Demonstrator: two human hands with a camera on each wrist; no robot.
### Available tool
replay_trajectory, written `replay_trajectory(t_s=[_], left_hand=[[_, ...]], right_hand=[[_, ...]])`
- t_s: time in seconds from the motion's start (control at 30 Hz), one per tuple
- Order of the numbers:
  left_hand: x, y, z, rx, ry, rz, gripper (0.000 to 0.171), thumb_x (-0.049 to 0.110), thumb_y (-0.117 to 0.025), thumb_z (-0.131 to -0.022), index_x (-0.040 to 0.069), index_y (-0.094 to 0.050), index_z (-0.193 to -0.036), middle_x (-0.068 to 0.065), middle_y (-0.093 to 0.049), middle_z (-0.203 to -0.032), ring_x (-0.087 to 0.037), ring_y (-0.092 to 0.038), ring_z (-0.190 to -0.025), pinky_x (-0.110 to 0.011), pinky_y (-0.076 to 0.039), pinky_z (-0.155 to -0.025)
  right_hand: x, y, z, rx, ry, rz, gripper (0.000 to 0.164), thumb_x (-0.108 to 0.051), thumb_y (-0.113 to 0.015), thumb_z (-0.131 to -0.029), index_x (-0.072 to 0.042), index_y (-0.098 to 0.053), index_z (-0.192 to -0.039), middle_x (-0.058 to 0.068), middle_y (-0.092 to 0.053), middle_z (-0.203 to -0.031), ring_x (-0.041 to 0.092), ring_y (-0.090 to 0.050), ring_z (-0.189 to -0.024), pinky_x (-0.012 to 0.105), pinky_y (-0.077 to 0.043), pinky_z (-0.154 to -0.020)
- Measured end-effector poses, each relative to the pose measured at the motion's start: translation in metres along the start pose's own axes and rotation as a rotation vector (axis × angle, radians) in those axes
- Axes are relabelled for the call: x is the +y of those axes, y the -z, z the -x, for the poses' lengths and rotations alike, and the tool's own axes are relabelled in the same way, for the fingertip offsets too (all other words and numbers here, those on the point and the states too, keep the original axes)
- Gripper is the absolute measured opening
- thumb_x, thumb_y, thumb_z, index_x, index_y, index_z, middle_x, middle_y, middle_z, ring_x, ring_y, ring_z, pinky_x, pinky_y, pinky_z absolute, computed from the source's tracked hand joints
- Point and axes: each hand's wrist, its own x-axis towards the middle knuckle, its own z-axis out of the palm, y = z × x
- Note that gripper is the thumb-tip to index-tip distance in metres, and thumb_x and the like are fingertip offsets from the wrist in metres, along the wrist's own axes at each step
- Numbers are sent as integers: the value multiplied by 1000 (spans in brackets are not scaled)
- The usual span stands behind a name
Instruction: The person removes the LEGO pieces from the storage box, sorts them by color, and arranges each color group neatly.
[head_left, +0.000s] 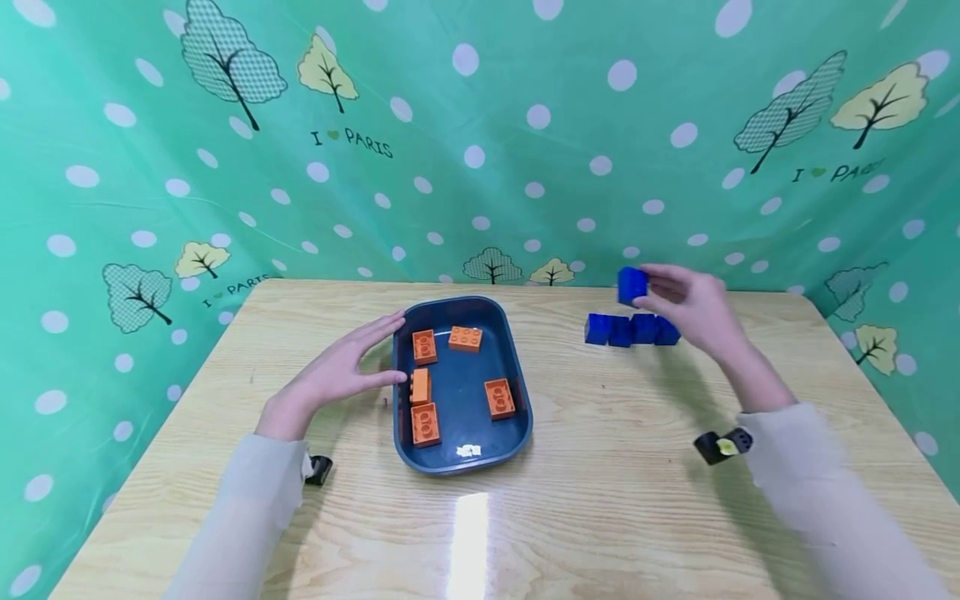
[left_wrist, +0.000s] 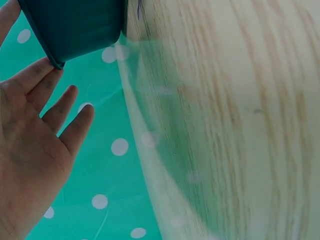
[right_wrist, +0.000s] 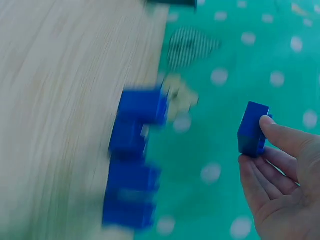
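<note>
My right hand pinches a blue toy brick between thumb and fingers, raised above a row of several blue bricks on the table. In the right wrist view the held brick stands apart from that row. At the left long side of a dark blue tray, my left hand has its fingers extended and its fingertips at the rim. The left wrist view shows those fingers touching the edge of the tray. Several orange bricks lie in the tray, some with their hollow undersides up.
The pale wooden table reaches back to a green dotted cloth that hangs behind and at both sides. Between the tray and the blue row lies a stretch of bare wood. A black wrist camera sits at the right cuff.
</note>
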Motion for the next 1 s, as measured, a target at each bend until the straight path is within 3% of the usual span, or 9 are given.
replay_trajectory(t_s=[0.1,0.17,0.23,0.43,0.67,0.77,0.87,0.93,1.0], left_hand=[[0,0,0,1,-3,-3,91,55,-69,-87,21,-26,-159,-5,-21,-168,-37,-20,-154,-65,-23,-120],[0,0,0,3,-5,-4,91,55,-70,-87,21,-26,-159,-5,-21,-168,-37,-21,-154,-65,-23,-120],[0,0,-1,3,-6,-5,91,55,-70,-87,22,-26,-159,-5,-21,-168,-36,-21,-154,-64,-23,-121],[-1,-1,-2,-2,-9,-12,91,57,-69,-87,23,-25,-160,-1,-20,-168,-34,-21,-154,-62,-23,-122],[0,-1,-3,0,-3,-13,90,55,-70,-87,23,-25,-160,-3,-21,-168,-35,-21,-154,-62,-22,-122],[1,-1,-3,0,-1,-12,90,54,-70,-88,23,-25,-160,-4,-21,-168,-34,-20,-154,-62,-22,-122],[1,0,-3,-1,0,-10,90,53,-70,-88,23,-25,-159,-3,-21,-168,-34,-21,-154,-62,-22,-122],[1,0,-2,1,-2,-8,89,52,-70,-88,22,-26,-159,-3,-21,-168,-35,-21,-154,-62,-22,-122],[1,0,-2,0,0,-10,89,52,-70,-88,23,-25,-159,-2,-20,-168,-35,-21,-154,-62,-22,-122]], right_hand=[[23,17,6,21,-34,53,60,-30,-67,-96,0,-49,-145,28,-53,-143,44,-54,-130,21,-53,-98],[37,25,9,29,-57,77,61,-32,-66,-96,0,-49,-145,29,-53,-143,45,-53,-131,4,-49,-87],[51,31,12,26,-80,86,63,-34,-65,-97,0,-47,-146,29,-51,-144,45,-51,-131,-5,-43,-79],[84,37,16,46,-103,113,61,-31,-63,-99,5,-46,-145,33,-52,-141,50,-52,-126,-5,-42,-73],[104,33,16,19,-97,127,55,-22,-65,-98,7,-49,-142,36,-52,-138,51,-54,-123,-7,-38,-70],[108,32,16,7,-110,133,55,-22,-64,-99,6,-48,-143,35,-52,-138,41,-62,-117,-6,-38,-70],[110,32,16,-2,-124,152,53,-23,-62,-100,6,-48,-142,35,-53,-137,39,-63,-116,10,-52,-81],[111,32,16,-10,-129,158,53,-23,-61,-100,6,-49,-142,34,-55,-136,39,-63,-116,29,-57,-92],[113,32,16,-22,-135,164,53,-23,-61,-100,7,-48,-142,35,-55,-135,51,-55,-121,50,-50,-100]])
